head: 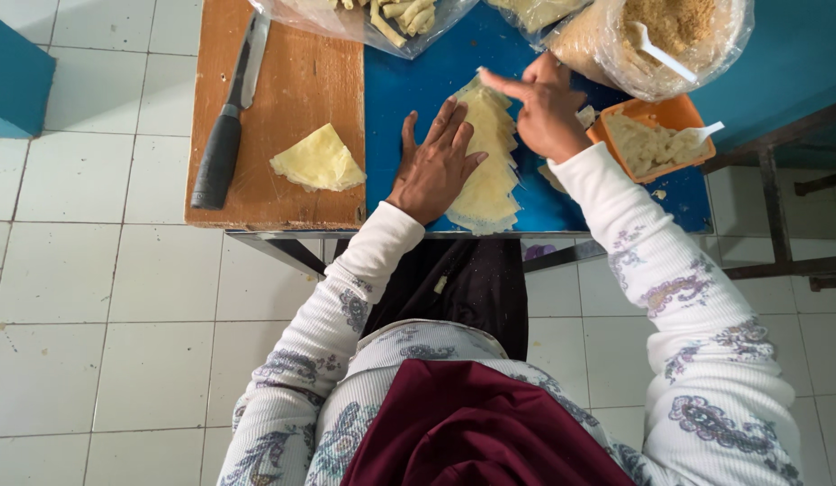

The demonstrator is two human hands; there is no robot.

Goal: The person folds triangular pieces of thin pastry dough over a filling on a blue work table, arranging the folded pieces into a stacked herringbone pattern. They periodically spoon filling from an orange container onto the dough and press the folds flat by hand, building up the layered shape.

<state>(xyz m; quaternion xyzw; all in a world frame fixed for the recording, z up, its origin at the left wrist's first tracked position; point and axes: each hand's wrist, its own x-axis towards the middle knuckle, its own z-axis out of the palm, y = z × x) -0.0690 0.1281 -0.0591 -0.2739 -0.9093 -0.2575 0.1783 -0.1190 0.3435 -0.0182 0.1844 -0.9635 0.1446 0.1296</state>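
Observation:
A stack of thin pale-yellow wrapper sheets (492, 171) lies on the blue table (409, 81). My left hand (433, 164) rests flat on the stack's left side, fingers spread. My right hand (546, 108) hovers over the stack's far right edge, fingers partly curled, index finger pointing left; whether it pinches a sheet is unclear. An orange tub (656, 135) of pale filling with a white plastic spoon (710, 131) stands just right of that hand.
A wooden cutting board (292, 81) on the left carries a black-handled knife (227, 117) and a folded wrapper piece (319, 162). Clear plastic bags at the far edge hold rolled pieces (391, 18) and brown crumbs (670, 27). White tiled floor lies below.

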